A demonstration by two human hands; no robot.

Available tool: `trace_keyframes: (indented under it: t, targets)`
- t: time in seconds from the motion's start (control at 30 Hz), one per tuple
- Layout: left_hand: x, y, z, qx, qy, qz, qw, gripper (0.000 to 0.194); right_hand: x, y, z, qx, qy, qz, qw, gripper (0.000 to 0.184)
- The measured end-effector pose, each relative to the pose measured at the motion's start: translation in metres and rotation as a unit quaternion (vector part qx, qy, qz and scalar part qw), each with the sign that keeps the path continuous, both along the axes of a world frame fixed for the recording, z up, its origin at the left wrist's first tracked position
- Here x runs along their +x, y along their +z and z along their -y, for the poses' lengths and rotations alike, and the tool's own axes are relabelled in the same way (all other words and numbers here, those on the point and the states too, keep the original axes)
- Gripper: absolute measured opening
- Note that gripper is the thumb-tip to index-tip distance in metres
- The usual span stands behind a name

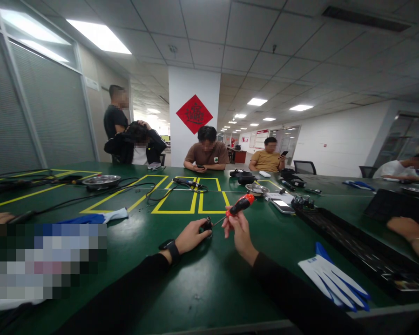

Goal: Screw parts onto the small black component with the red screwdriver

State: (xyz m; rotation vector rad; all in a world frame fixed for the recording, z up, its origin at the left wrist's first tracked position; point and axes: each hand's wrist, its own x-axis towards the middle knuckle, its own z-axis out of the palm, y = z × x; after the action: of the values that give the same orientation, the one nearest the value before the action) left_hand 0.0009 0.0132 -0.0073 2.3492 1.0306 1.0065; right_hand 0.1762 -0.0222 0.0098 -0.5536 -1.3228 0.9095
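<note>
My left hand, with a dark watch on the wrist, is closed round a small black part resting on the green table. My right hand grips a screwdriver with a red and black handle. Its shaft slants down and left, and the tip meets the black part. Both my sleeves are black.
White and blue gloves lie near right, a long black tray beyond them. A phone, metal dishes and cables lie among yellow floor-tape rectangles. Several people sit or stand across the table; other people's hands rest at both edges.
</note>
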Motion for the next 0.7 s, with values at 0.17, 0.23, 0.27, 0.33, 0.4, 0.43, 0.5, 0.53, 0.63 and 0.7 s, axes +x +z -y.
trace_keyframes:
  t: [0.17,0.23,0.27,0.33,0.4,0.43,0.5,0.53,0.63,0.7]
  targets:
    - [0.0,-0.002,0.0,0.004,0.005,0.001,1.0,0.028,-0.003,-0.002,-0.002,0.003,-0.017,0.023,1.0,0.026]
    - [0.0,-0.001,0.0,0.003,0.006,0.001,1.0,0.028,-0.003,-0.004,-0.006,-0.006,-0.02,0.015,1.0,0.025]
    - [0.0,-0.001,0.0,0.002,0.006,0.0,1.0,0.027,-0.003,-0.005,-0.007,-0.011,-0.022,0.009,1.0,0.025]
    - [0.0,-0.001,0.001,-0.001,0.007,-0.001,1.0,0.027,-0.002,-0.006,-0.009,-0.016,-0.028,-0.003,0.999,0.026]
    - [0.0,-0.001,0.001,-0.006,0.005,0.001,1.0,0.027,-0.001,-0.006,-0.009,-0.016,-0.029,-0.009,0.999,0.027]
    - [0.001,0.0,0.001,-0.008,0.005,0.003,1.0,0.027,-0.001,-0.005,-0.009,-0.015,-0.024,-0.011,1.0,0.026]
    - [0.001,-0.001,0.0,-0.011,0.003,0.008,1.0,0.028,0.0,-0.004,-0.006,-0.009,-0.01,-0.013,1.0,0.025]
    - [0.001,-0.001,0.0,-0.011,0.002,0.01,1.0,0.028,0.0,-0.003,-0.004,-0.005,-0.004,-0.013,1.0,0.026]
    - [0.0,-0.002,-0.001,-0.011,0.002,0.011,1.0,0.028,0.0,-0.001,-0.001,0.006,-0.011,-0.005,1.0,0.028]
    - [0.0,-0.002,-0.001,-0.009,-0.001,0.01,1.0,0.028,-0.001,-0.002,-0.002,0.006,-0.025,0.006,1.0,0.027]
